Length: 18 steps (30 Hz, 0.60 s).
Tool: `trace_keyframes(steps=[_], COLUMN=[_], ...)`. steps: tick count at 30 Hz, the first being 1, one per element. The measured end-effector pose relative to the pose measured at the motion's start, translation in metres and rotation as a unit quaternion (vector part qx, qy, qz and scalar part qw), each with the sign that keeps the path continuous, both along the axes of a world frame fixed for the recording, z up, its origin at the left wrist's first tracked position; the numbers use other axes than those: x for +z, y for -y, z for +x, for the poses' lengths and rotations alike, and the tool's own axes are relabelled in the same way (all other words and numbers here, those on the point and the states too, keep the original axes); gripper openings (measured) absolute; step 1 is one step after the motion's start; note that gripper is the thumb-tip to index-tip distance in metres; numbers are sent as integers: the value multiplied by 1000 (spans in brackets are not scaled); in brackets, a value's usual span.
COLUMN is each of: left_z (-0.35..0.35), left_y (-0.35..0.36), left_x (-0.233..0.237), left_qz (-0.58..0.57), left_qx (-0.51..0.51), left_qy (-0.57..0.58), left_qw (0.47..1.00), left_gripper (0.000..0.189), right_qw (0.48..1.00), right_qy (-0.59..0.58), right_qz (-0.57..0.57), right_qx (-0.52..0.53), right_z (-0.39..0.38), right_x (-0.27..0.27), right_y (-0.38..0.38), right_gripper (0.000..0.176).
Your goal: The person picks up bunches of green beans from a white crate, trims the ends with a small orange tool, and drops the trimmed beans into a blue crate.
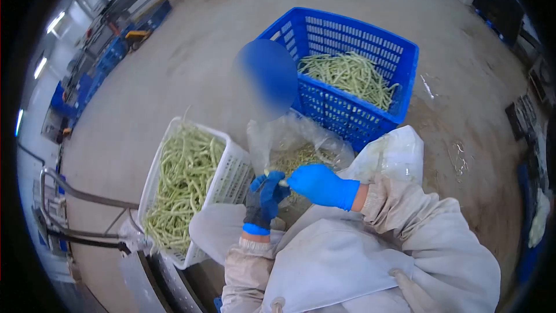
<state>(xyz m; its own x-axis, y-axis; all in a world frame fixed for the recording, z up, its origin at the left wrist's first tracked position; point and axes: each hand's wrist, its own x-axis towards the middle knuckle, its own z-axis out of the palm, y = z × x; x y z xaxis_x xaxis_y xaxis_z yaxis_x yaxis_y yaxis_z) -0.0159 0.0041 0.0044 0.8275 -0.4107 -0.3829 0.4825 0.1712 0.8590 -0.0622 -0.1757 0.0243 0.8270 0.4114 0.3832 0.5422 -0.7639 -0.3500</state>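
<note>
Seemingly pinching a bean (283,183) between left hand (266,196) and right hand (321,185), beside clear bag (259,140), perhaps to catch scraps (313,155), within reach of white crate (234,168).

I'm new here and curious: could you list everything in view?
White crate: one, white, left
Heaped beans: uncountable, pale green, in white crate
Blue crate: one, blue, ahead
Loose beans: uncountable, pale green, in blue crate
Plastic bag: one, clear, between crates
Scraps: uncountable, greenish-brown, in bag
Metal frame: one, grey, far left
Floor: one, greyish, beneath
Background gear: uncountable, mixed colours, picture edges
Bean: one, pale green, between hands
Apron: one, white, on person
Sleeves: two, beige, forearms
Left hand: one, blue-and-grey glove, at bean
Right hand: one, blue glove, at bean
</note>
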Motion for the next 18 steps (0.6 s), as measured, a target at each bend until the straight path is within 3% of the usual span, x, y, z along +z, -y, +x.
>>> trace_keyframes(steps=[2, 4, 6, 8, 9, 11, 12, 13, 14, 15, 16, 17, 18], left_z=[-2, -7, -10, -9, -4, 9, 20, 35, 53, 71, 103, 97, 118], left_y=[-4, -7, -9, -9, -12, -13, -4, 10, 33, 59, 86, 123, 145], left_x=[-3, -6, -4, 2, -1, 7, 16, 31, 46, 71, 85, 119, 123], left_qz=[24, 50, 81, 101, 108, 153, 168, 181, 205, 218, 275, 103, 103], left_qx=[-53, -99, -179, -182, -189, -205, -207, -207, -165, -211, -248, -200, -219], left_qy=[-18, -35, -31, -84, -73, -8, 75, 156, 154, 356, 694, 429, 506], left_qw=[998, 993, 980, 975, 973, 967, 961, 949, 952, 884, 618, 875, 828], left_gripper=[23, 23, 21, 22, 23, 26, 27, 27, 30, 33, 36, 34, 31], right_qw=[997, 984, 986, 987, 987, 894, 892, 909, 920, 920, 927, 933, 935], right_qy=[-41, -97, -54, -51, -50, 11, 12, -59, -129, -133, -154, -174, -178], right_qz=[-54, -80, -57, 142, 142, 341, 345, 306, 262, 261, 245, 228, 225], right_qx=[32, 130, 148, -53, -54, -291, -291, -279, -263, -259, -239, -217, -207], right_z=[-2, -7, 0, 19, 24, 31, 30, 26, 25, 26, 27, 27, 28], right_x=[1, 1, -18, -34, -41, -49, -56, -65, -73, -80, -87, -91, -93], right_y=[5, 9, 22, 46, 59, 80, 83, 82, 79, 75, 70, 65, 61], right_gripper=[13, 10, 9, 13, 13, 15, 15, 16, 16, 16, 17, 17, 17])
